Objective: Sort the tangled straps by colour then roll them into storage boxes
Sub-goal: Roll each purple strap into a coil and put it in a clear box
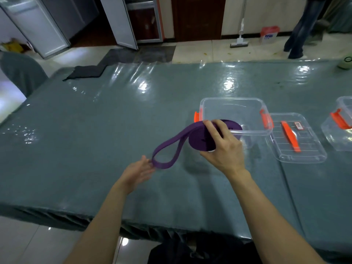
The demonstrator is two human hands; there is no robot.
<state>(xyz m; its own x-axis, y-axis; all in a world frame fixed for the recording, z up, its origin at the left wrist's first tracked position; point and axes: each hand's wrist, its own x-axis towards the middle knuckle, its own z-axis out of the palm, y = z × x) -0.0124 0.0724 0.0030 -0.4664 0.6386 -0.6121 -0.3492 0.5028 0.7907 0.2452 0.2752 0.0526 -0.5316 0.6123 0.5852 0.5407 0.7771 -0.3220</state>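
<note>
Purple strap (197, 139) is mostly wound: we grip its coil in our right hand (222, 149), above the tabletop (95, 140) and just in front of the open storage box (232, 101). One loose loop, not yet wound, runs lengthwise from the coil down-left to our left hand (137, 174), whose straight fingers touch its far end. Left to do, we judge: wind that loop and box the roll (no other straps show).

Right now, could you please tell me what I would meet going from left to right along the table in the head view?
Dark cloth → left hand → purple strap loop → right hand gripping the rolled strap → clear lid → clear box at the right edge.
</note>
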